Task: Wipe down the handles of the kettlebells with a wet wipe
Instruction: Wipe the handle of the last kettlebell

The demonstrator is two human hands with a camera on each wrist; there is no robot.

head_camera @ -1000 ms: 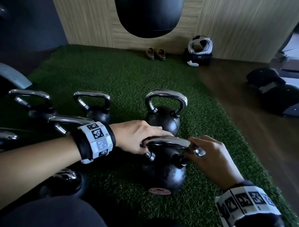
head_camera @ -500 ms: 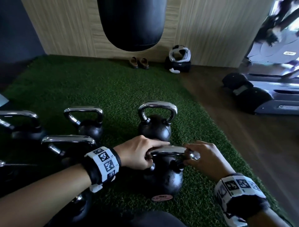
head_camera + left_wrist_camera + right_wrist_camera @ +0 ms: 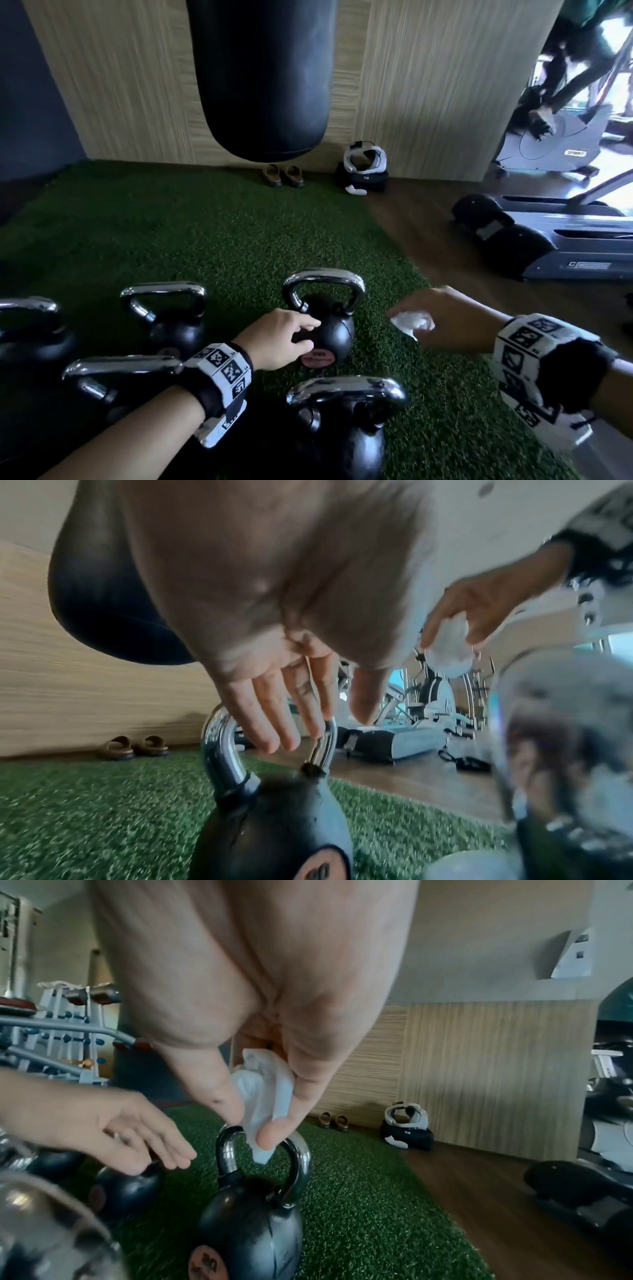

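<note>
Several black kettlebells with chrome handles stand on green turf. The far kettlebell has its handle upright and free. My left hand reaches to its black body with fingers straight; in the left wrist view the fingers hang in front of the handle. Just right of that kettlebell my right hand pinches a crumpled white wet wipe. In the right wrist view the wipe hangs just above the handle. The near kettlebell stands untouched below.
More kettlebells stand at the left. A black punching bag hangs ahead, with sandals and a black bag with white headgear by the wooden wall. A treadmill and an exercise bike are at the right.
Both hands have let go of the near kettlebell's handle and moved forward to the far kettlebell. The wipe now shows in my right hand. The head view has tilted up.
</note>
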